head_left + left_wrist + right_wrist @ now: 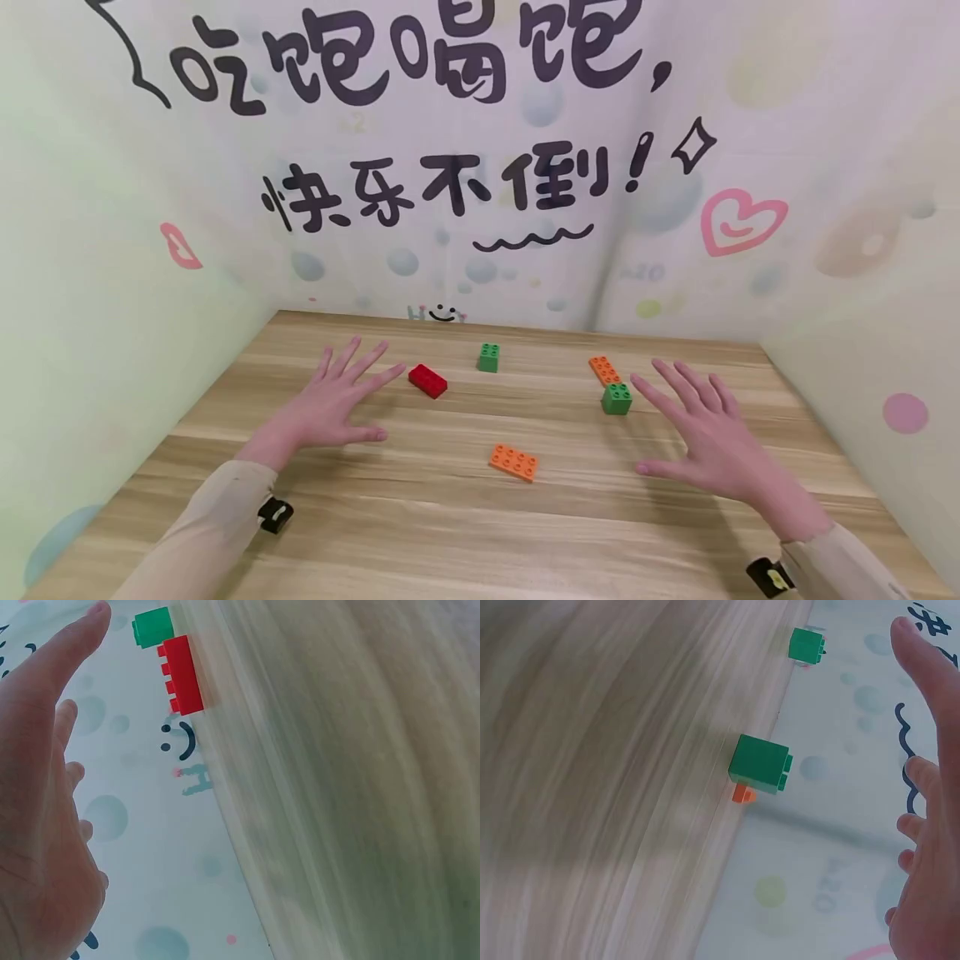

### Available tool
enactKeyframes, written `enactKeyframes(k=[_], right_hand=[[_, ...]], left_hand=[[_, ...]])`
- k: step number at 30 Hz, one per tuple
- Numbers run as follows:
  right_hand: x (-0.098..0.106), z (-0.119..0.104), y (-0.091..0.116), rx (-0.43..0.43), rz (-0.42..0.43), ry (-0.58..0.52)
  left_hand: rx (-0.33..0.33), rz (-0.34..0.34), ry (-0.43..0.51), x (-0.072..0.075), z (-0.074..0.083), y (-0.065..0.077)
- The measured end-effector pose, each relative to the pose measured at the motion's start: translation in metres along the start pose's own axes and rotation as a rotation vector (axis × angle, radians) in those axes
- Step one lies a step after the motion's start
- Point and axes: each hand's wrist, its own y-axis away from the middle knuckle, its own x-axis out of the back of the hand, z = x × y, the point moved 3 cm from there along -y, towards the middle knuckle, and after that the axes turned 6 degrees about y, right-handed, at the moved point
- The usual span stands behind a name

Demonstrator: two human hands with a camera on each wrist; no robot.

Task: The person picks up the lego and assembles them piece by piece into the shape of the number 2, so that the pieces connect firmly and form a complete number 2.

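My left hand (330,404) hovers over the left side of the table, fingers spread and holding nothing. Just right of its fingertips lies a red building brick (428,381). On the right, my other hand (705,437) is spread in the same way, its grasp bare. Left of that hand stands a green brick (617,398), with a flat orange brick (604,370) right behind it. A second green brick (489,357) stands at the back middle. Nearer the front, between the hands, a second flat orange brick (513,462) lies studs up.
The wood-grain table (450,533) is bordered by a printed white backdrop (525,283) at the back and by white side walls. Small black devices (275,515) sit at both wrists, below the light sleeves (217,508).
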Motion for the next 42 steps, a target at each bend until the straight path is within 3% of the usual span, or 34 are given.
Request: enactKeyframes(k=[11,25,34,42], right_hand=[[-0.006,-0.016,-0.013,0.042,0.027,-0.009],[-0.018,-0.039,-0.027,0.082,-0.022,-0.045],[-0.026,-0.055,-0.036,0.126,0.012,-0.084],[-0.032,-0.069,-0.04,0.101,-0.049,-0.166]], left_hand=[[-0.016,-0.005,0.028,-0.003,0.002,-0.005],[-0.003,-0.001,0.072,-0.009,0.002,-0.011],[0.004,0.01,0.08,-0.013,0.001,-0.013],[0.046,-0.022,0.116,-0.014,0.001,-0.019]])
